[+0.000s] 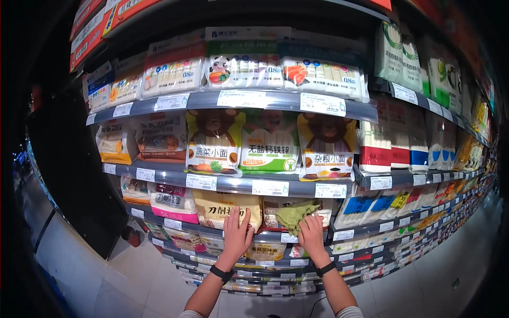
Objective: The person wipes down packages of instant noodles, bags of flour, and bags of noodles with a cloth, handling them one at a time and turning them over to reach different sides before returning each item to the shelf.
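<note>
My left hand lies with spread fingers against the front of a yellow noodle packet on the third shelf down. Under the fingers of my right hand is a crumpled green cloth, gripped at its lower right side. That cloth covers part of a noodle packet with a brown and white front, just right of the yellow one. Left of the yellow packet stands a white and pink noodle packet. Both wrists wear dark bands.
Shelf edges with price labels run across in front of the packets. Above stand noodle bags with bear pictures and a row of white packets. More stocked shelves curve away at right. Below lies a tiled floor.
</note>
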Demonstrator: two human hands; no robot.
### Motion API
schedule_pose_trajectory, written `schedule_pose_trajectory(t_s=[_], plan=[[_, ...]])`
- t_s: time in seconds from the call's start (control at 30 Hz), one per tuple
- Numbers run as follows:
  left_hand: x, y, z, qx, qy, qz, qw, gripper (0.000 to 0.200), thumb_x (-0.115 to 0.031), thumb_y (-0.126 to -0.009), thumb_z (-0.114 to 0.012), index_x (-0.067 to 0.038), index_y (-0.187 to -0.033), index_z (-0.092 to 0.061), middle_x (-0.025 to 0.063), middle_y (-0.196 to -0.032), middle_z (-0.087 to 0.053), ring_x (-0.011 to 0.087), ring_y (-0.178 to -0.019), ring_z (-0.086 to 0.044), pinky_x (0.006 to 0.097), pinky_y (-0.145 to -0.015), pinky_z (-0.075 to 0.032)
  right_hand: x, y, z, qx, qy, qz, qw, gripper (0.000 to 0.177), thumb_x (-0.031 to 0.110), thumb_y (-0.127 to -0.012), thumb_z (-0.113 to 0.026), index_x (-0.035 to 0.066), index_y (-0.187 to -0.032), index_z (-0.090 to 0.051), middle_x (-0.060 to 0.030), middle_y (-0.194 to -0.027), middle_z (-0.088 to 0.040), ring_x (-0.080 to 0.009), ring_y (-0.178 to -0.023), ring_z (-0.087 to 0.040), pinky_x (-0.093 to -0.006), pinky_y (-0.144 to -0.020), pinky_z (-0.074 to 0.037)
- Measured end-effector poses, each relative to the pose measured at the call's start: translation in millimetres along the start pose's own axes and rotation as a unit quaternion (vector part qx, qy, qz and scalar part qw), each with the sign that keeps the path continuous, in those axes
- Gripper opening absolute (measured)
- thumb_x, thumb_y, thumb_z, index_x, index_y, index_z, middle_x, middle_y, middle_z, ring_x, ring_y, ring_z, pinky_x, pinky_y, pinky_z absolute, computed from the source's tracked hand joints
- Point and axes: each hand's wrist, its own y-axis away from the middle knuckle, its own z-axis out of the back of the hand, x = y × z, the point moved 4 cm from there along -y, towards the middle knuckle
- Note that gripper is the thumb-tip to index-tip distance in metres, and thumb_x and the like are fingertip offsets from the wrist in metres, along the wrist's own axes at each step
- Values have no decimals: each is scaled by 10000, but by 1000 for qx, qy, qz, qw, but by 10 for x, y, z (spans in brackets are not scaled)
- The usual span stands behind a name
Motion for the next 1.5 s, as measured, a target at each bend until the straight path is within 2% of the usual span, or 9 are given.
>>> schedule_pose_trajectory(t_s=[0.23, 0.43, 0.7, 0.87, 1.0, 1.03, 1.13, 1.33, 1.5], plan=[[53, 5, 23, 28, 3, -8, 1000, 625, -279, -1015, -632, -147, -1598, -450, 279, -1675, -284, 459, -1544, -283, 570, -1240, -222, 244, -154, -19, -58, -111, -70, 990, 330, 16, -758, -705, 25, -1088, -699, -156, -1079, -686, -370, -1044, -614, -510, -1025, -438], [389, -23, 458, -37, -9, 57, 998, 727, -273, -983, -646, -31, -1606, -360, 318, -1671, -220, 507, -1532, -237, 576, -1241, -207, 755, -986, -214, -100, -176, -67, 977, 381, -51, -828, -634, -3, -1202, -687, -174, -951, -576, -390, -948, -554, -488, -887, -471], [1146, 178, 612, -82, 59, 79, 992, 693, -181, -977, -651, -74, -1605, -377, 305, -1544, -400, 482, -1411, -413, 527, -1202, -320, 1320, -871, -701, -27, 21, 33, 999, 509, -24, -817, -660, 9, -1325, -651, -253, -1288, -558, -407, -1214, -511, -523, -1057, -399], [1350, 89, 727, -32, 121, 61, 990, 630, -109, -967, -660, -97, -1566, -465, 265, -1444, -479, 438, -1347, -482, 472, -1147, -406, 1532, -505, -926, 45, 5, 52, 998, 357, 6, -766, -666, -38, -1119, -697, -198, -1218, -621, -393, -1212, -543, -529, -1087, -418], [1545, 56, 760, 12, 185, 55, 981, 590, -93, -963, -677, -124, -1534, -533, 254, -1411, -497, 419, -1294, -522, 440, -1105, -444, 1566, -322, -942, 49, -56, 86, 994, 503, -55, -692, -667, -3, -1192, -674, -197, -1221, -637, -434, -1164, -571, -510, -1018, -490], [1592, 56, 772, -6, 146, 8, 989, 612, -73, -964, -677, -149, -1552, -522, 213, -1412, -513, 322, -1195, -592, 359, -967, -525, 1595, -397, -868, 49, -67, 62, 995, 490, -77, -697, -653, -3, -1180, -677, -206, -1213, -642, -439, -1166, -573, -500, -1003, -495], [1719, 68, 816, 37, 198, 5, 980, 625, -55, -959, -665, -163, -1557, -521, 207, -1426, -536, 332, -1187, -612, 366, -999, -511, 1663, -697, -677, -36, -37, 10, 999, 236, -66, -781, -683, -47, -1015, -709, -208, -1144, -637, -422, -1064, -583, -484, -925, -515], [1841, 107, 809, 57, 218, -45, 973, 673, -39, -944, -671, -204, -1575, -506, 192, -1419, -540, 364, -1306, -542, 403, -1119, -439, 1895, -726, -1215, 43, 28, -27, 998, 534, -66, -774, -683, 64, -1292, -683, -186, -1304, -621, -423, -1220, -555, -493, -1025, -472], [1855, 173, 781, 37, 221, -55, 973, 654, -74, -959, -663, -212, -1578, -502, 198, -1430, -542, 382, -1323, -522, 420, -1150, -407, 2068, -452, -1138, 54, 52, 17, 997, 409, -20, -745, -697, 39, -1148, -735, -175, -1189, -650, -390, -1114, -569, -475, -945, -504]])
